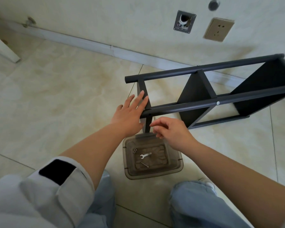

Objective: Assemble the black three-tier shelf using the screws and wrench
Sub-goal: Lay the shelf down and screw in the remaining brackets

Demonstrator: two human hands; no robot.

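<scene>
The black three-tier shelf [204,99] is laid on its side on the floor, presumably so its screw holes are exposed. It is steadied by the flat, released left hand [130,112]; the right hand [169,130] hovers loosely curled, apparently grasping nothing. Wrench [145,155] and screw [144,165] are kept in the clear tray [179,165] nearby.

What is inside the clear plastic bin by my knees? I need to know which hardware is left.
Inside the bin lie a small wrench, one long screw and two small washers or nuts. The right hand covers part of its far rim.
</scene>
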